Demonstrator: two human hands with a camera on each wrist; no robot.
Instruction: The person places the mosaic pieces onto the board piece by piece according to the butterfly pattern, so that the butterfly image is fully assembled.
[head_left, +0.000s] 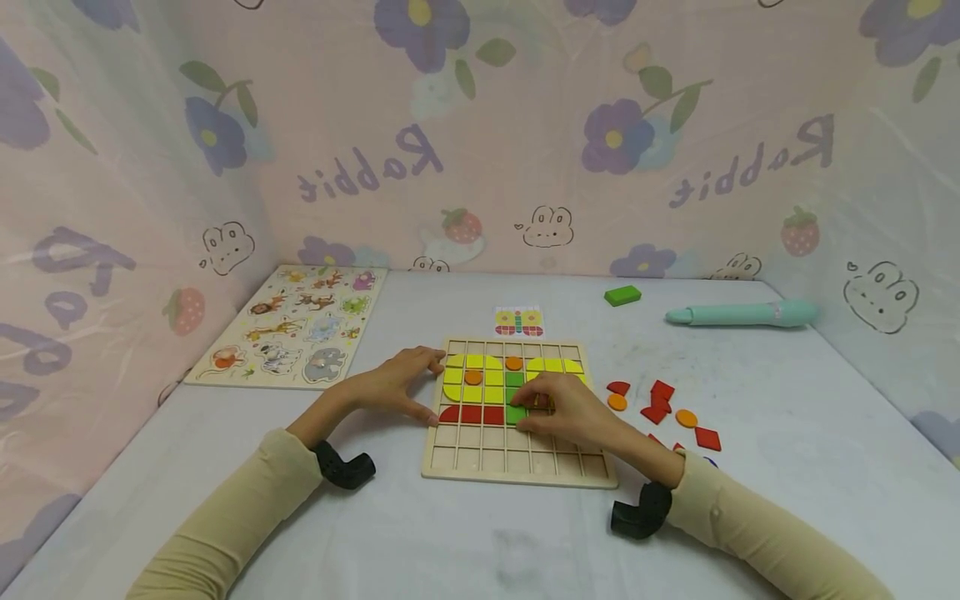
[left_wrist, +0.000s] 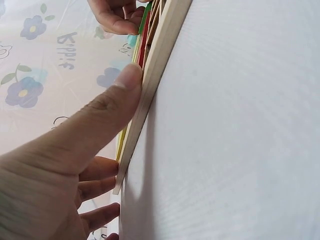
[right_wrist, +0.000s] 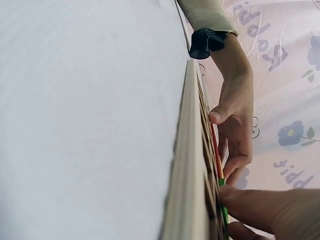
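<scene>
A wooden grid board [head_left: 480, 458] lies on the table with flat colored pieces set in its cells: yellow pieces [head_left: 453, 387], a red row [head_left: 483, 415], orange discs and a green column. My right hand [head_left: 566, 408] is over the board, thumb and index finger pinching a green square [head_left: 515, 415] at the bottom of that column. At the board's left edge, my left hand [head_left: 393, 383] is spread, with the thumb near the lower side and the fingers farther up. In the left wrist view, the left thumb [left_wrist: 112, 97] touches the board's rim.
Behind the board lies a small pattern card [head_left: 518, 322]. Loose red pieces [head_left: 707, 438] and orange discs [head_left: 686, 418] are scattered to the right. A green block [head_left: 622, 296] and a mint-colored stick [head_left: 742, 314] lie farther back. An animal puzzle board [head_left: 288, 329] is at left.
</scene>
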